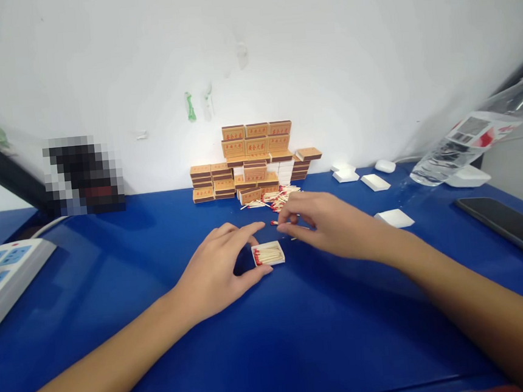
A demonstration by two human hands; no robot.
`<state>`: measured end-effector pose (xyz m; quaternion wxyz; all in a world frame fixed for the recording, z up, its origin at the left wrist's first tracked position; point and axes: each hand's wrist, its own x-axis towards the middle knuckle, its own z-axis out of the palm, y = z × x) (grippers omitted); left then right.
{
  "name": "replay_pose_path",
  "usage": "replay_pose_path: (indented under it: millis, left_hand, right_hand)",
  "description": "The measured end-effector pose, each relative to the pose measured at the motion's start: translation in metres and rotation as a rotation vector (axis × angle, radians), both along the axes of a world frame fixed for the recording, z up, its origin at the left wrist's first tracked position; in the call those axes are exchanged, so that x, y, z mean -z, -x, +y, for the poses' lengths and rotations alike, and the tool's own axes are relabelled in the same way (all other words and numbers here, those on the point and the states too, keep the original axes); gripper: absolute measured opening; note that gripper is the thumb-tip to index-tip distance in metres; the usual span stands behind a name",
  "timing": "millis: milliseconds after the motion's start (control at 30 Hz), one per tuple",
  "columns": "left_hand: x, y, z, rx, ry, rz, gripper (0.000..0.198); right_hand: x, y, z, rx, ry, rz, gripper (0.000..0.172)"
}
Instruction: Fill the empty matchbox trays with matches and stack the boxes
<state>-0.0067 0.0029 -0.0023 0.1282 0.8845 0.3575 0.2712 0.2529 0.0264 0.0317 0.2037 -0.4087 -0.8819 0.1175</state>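
Note:
A small white matchbox tray sits on the blue table, partly filled with red-headed matches. My left hand grips the tray at its left end, thumb on the near side and a finger on the far side. Just beyond the tray, my right hand pinches a match whose red head points left. Another match lies under that hand. A loose heap of matches spreads behind, partly hidden by my right hand.
Stacked matchboxes stand against the white wall. Several white trays lie to the right, with a tilted plastic bottle and a dark phone. A power strip is at the left, below a pixelated dark object.

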Motion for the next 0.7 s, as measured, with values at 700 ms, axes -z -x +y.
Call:
replay_pose_path:
  millis: [700]
  left_hand:
    - [0.001, 0.0, 0.0, -0.03, 0.015, 0.017, 0.06]
  right_hand:
    - [0.018, -0.01, 0.024, 0.032, 0.088, -0.103, 0.017]
